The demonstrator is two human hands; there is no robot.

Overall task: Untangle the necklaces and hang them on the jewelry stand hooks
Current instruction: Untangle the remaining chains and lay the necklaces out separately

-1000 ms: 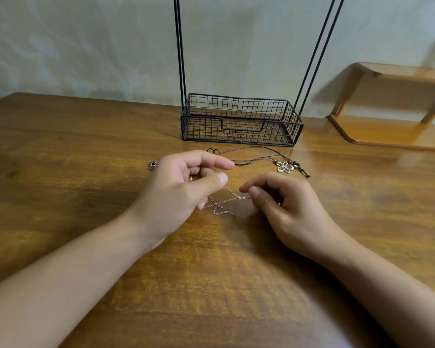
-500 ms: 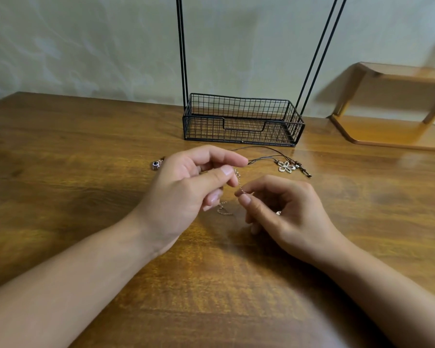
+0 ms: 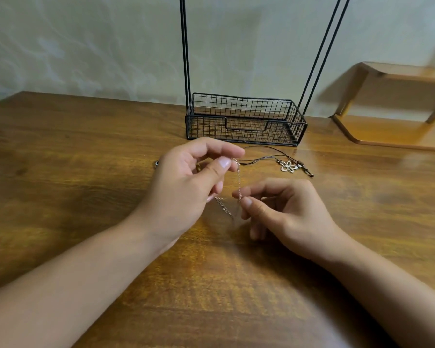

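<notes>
Left hand [image 3: 186, 187] raised above the desk [image 3: 60, 151], pinching the upper end of a thin chain necklace [image 3: 239, 177] between thumb and forefinger. Right hand [image 3: 286, 214] lower, pinching the same chain further down; the slack trails under the left hand. Behind them a cord necklace [image 3: 261, 159] with a flower pendant [image 3: 288, 166] lies flat, just before the wire basket [image 3: 244, 121] of the jewelry stand [image 3: 185, 46]. Wooden shelf [image 3: 399, 101] far right.

Body in view: two forearms and two hands, head camera.
Left hand [image 3: 186, 182] and right hand [image 3: 286, 214] both bare, no gloves. No rings, watch or bracelet seen on either wrist. Forearms bare to the frame edge, no sleeve in view. Fingernails short and unpainted where visible.
</notes>
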